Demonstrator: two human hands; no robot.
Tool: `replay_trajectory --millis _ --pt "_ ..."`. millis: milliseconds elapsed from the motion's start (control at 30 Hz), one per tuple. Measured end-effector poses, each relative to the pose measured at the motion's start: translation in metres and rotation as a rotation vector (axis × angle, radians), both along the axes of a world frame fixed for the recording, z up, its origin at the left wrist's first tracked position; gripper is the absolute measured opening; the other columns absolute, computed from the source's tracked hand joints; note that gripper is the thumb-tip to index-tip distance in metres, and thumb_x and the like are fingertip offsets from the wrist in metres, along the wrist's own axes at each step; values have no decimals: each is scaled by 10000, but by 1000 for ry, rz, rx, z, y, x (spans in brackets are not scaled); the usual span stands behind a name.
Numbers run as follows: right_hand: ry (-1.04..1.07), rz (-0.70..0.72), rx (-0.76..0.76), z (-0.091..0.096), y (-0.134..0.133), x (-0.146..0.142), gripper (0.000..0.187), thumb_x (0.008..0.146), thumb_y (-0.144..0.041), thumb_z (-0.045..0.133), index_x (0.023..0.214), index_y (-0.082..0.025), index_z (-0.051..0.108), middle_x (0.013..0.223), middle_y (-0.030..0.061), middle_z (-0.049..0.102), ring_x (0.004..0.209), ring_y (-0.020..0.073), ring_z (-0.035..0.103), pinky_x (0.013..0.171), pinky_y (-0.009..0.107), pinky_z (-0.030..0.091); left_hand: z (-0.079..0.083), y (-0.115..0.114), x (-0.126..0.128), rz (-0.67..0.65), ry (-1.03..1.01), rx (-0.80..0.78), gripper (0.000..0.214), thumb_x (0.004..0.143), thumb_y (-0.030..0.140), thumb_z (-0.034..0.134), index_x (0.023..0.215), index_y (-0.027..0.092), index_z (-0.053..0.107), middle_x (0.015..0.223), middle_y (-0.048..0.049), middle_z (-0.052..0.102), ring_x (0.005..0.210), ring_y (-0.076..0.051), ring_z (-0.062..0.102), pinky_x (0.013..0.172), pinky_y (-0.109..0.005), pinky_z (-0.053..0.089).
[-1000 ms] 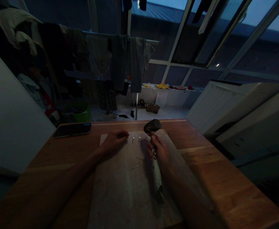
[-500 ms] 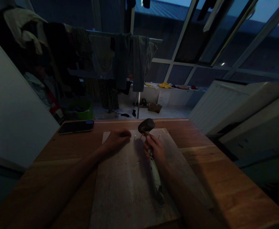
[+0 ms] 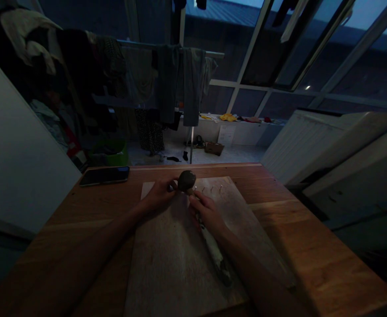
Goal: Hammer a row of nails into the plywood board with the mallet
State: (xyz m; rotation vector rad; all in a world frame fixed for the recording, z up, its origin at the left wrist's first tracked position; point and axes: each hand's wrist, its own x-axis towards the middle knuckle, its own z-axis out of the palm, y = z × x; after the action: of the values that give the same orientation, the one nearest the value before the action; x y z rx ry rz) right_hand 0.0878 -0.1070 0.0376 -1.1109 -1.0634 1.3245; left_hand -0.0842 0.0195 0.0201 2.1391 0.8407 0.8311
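Note:
A pale wooden board (image 3: 167,264) lies on a brown wooden table (image 3: 312,246). My right hand (image 3: 206,212) is closed round the handle of a hammer (image 3: 210,244), whose dark head (image 3: 187,180) hovers near the board's far edge. My left hand (image 3: 158,193) rests on the board just left of the hammer head, fingers pinched together; what they hold is too dark to make out. A few small nails (image 3: 211,189) stand upright in the board to the right of the hammer head.
A dark phone (image 3: 105,175) lies at the table's far left corner. A white panel (image 3: 11,149) stands at the left. White boxes (image 3: 329,149) stand at the right. Clothes hang on a rack (image 3: 167,79) behind the table, before large windows.
The hammer head has swung left, from over the row of nails to right beside my left hand's fingertips. My left hand has stayed in place.

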Motion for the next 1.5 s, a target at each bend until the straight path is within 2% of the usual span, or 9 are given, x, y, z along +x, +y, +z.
replay_trajectory --millis 267,433,633,733,833,967,1200,1300,1500 --pt "-25 13 -3 -1 0 4 494 794 -647 742 967 -198 632 547 -96 520 300 87 453 264 212 312 -5 4 1 -25 2 -4 387 826 195 697 1212 167 686 910 -35 752 762 -161 672 728 -281 524" --pt "149 -106 -5 7 2 17 536 758 -630 772 1055 -206 634 558 -115 495 296 72 404 269 209 293 5 -8 0 24 65 331 335 823 234 755 1139 161 672 1124 -99 684 974 -215 655 842 -337 549" --pt "171 -275 61 7 7 36 468 730 -584 804 951 -230 591 548 -115 478 329 72 406 306 207 295 18 -55 20 -489 462 789 157 944 114 621 1057 188 700 1047 -71 746 981 -215 680 892 -339 540" --pt "148 -278 63 7 8 38 475 728 -590 803 961 -227 605 560 -109 492 340 74 417 313 207 305 15 -76 31 -488 548 908 174 967 73 569 1023 172 700 916 -64 749 873 -213 692 798 -329 547" --pt "141 -264 57 6 7 35 474 726 -595 806 943 -222 609 563 -105 498 332 71 412 302 208 301 16 -80 33 -469 549 959 197 957 47 557 1036 154 703 879 -70 735 852 -221 695 776 -334 548" --pt "154 -250 43 4 5 30 489 751 -597 794 998 -215 615 564 -107 501 322 74 418 290 206 315 24 -52 16 -426 459 754 262 908 19 568 1047 184 716 938 -57 731 850 -181 691 767 -288 537" --pt "181 -216 12 4 3 24 499 758 -580 797 1046 -211 623 559 -114 483 312 68 402 271 196 289 5 -1 -19 31 2 29 130 872 179 643 963 170 735 898 -52 757 788 -162 692 747 -282 566" --pt "157 -224 22 8 2 19 564 731 -604 810 1082 -198 635 552 -118 483 307 70 412 270 194 309 -3 -1 -23 46 -30 -55 128 859 229 664 947 172 739 911 -60 768 805 -172 704 773 -298 578" --pt "136 -219 38 27 1 0 489 791 -593 779 1034 -198 624 576 -108 508 326 67 443 275 185 334 -5 -5 -21 10 -52 -28 136 848 227 654 931 164 743 906 -59 774 818 -176 713 804 -305 578"
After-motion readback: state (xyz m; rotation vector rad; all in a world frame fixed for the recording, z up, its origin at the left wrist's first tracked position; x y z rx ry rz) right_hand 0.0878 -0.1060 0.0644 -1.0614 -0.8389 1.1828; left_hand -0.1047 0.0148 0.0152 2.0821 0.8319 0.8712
